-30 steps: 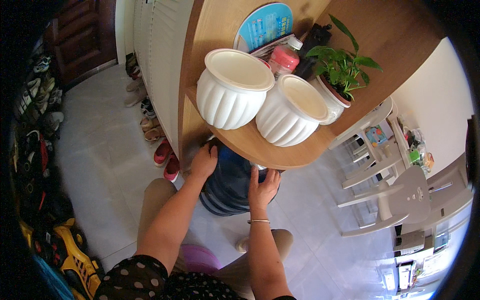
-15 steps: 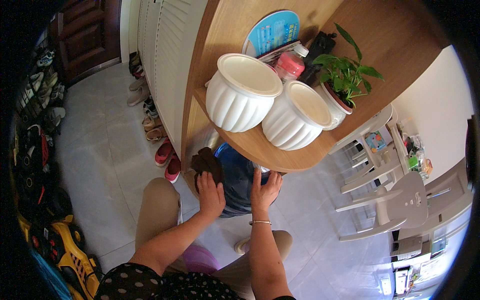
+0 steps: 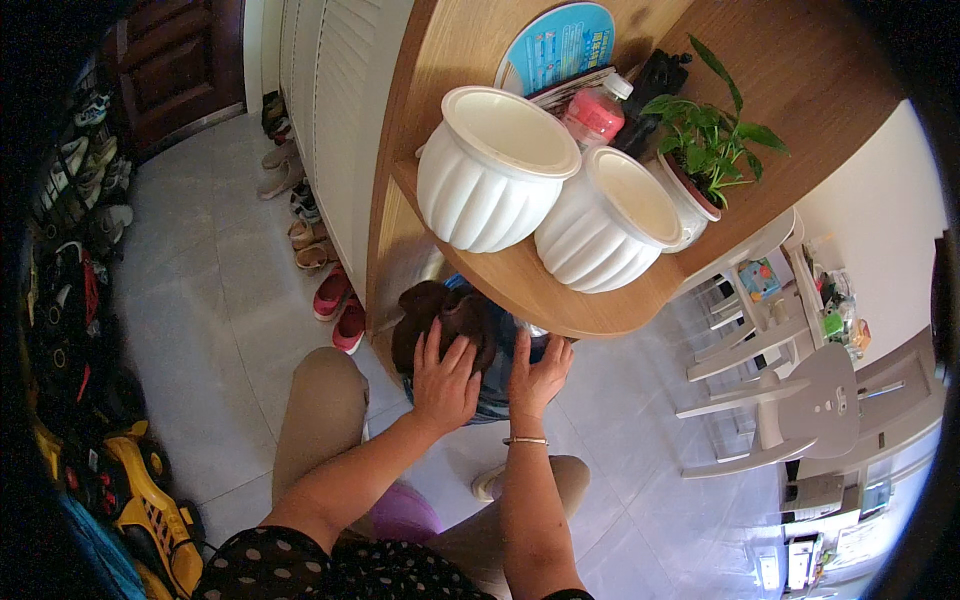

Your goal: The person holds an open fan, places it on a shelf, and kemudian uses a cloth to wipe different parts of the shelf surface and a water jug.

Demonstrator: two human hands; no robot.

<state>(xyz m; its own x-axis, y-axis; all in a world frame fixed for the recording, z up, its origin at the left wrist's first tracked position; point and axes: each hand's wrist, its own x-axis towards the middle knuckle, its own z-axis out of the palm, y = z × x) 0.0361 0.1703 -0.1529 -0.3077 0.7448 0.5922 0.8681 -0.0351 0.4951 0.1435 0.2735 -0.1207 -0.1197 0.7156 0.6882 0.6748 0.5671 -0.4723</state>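
Below the rounded wooden shelf stands a dark blue, see-through plastic container (image 3: 503, 345), largely hidden by the shelf and my hands. A crumpled brown cloth (image 3: 425, 318) covers its left side. My left hand (image 3: 447, 385) has its fingers bent over this cloth and presses it against the container. On the container's right side lies my right hand (image 3: 540, 375), thumb up near the shelf edge and fingers curled round the side. Something shiny and pale shows by that thumb, too small to make out.
Close above my hands, the wooden shelf (image 3: 600, 315) holds two white ribbed pots (image 3: 497, 205), a potted green plant (image 3: 705, 165) and a pink-labelled bottle (image 3: 597, 112). Shoes (image 3: 335, 305) line the cabinet. Toy vehicles (image 3: 150, 505) stand at left, pale chairs (image 3: 800, 405) at right.
My left hand has moved right with the brown cloth, which now covers more of the blue container. My right hand stays at the container's right side. The view has shifted slightly.
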